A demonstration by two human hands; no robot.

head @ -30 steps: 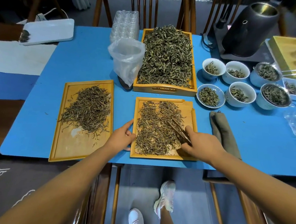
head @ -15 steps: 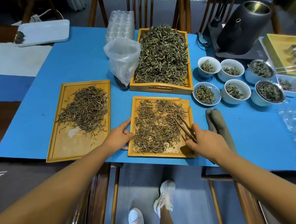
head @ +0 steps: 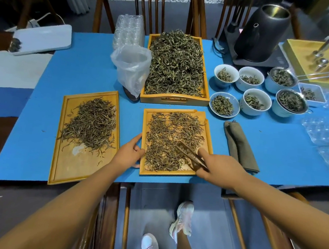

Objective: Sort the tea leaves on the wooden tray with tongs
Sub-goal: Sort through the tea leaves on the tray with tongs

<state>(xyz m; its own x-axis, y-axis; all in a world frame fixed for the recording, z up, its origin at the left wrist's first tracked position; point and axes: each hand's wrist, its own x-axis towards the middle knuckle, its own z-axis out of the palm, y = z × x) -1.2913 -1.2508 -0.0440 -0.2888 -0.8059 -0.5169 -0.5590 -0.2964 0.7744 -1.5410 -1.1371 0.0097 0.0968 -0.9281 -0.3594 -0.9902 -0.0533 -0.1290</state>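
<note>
Right hand point(head: 218, 168) grips brown wooden tongs point(head: 191, 154), tips in loose tea leaves point(head: 170, 140) ahead; next: pinch one leaf. Left hand point(head: 129, 154) steadies shallow wooden tray point(head: 144, 123).

— Where are you looking from?

— From your own head, standing at the near edge of the blue table point(head: 89, 80), facing forward and steeply down.

— How close?

— Close enough that your forearms run in from the bottom corners and your shoes show below the table's edge; chairs stand beyond its far edge.

— Any second view?

— No, just this one wide-angle view, bowed at the borders.
</note>
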